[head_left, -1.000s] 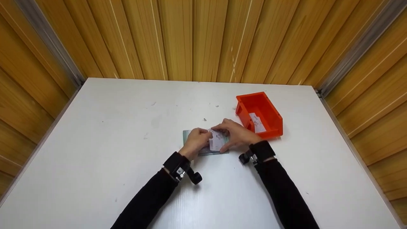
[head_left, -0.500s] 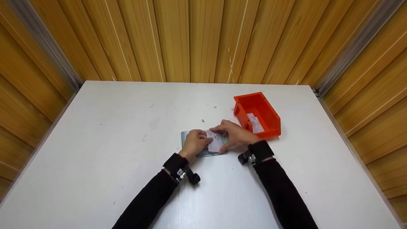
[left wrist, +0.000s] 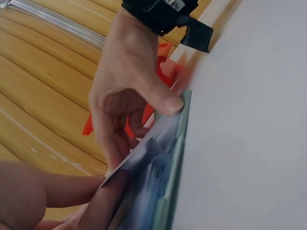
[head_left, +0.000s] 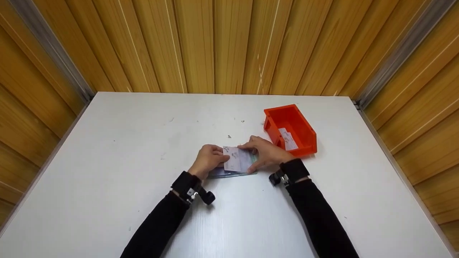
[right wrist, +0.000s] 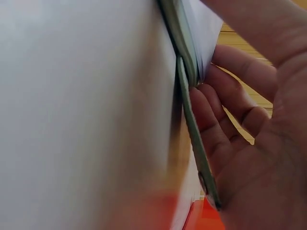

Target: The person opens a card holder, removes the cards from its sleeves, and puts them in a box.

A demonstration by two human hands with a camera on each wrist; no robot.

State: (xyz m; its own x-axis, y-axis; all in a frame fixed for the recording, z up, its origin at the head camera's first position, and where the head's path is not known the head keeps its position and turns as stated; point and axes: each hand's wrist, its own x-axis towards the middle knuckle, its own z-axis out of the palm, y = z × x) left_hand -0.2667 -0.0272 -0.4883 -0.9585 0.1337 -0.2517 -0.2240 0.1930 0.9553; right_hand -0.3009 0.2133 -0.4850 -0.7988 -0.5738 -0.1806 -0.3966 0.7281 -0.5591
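Note:
A green-edged card holder (head_left: 226,175) with clear sleeves lies on the table in the head view. Over it a white printed card (head_left: 232,164) sticks out to the left, tilted slightly. My left hand (head_left: 207,159) pinches the card's left end between thumb and forefinger; the left wrist view shows the fingers (left wrist: 72,191) at its edge. My right hand (head_left: 267,152) spans the holder's right part, thumb on the near edge and fingertips at the far edge. From the right wrist camera, the holder's cover (right wrist: 194,129) stands out below layered sleeves, beside my curled fingers.
A red-orange bin (head_left: 299,130) stands just beyond my right hand, with several white cards (head_left: 288,139) inside. The white table (head_left: 107,172) reaches a wood-patterned corrugated wall (head_left: 229,46) at the back.
My left hand has moved left, drawing the white card left across the holder, so more of it shows. My right hand has stayed in place.

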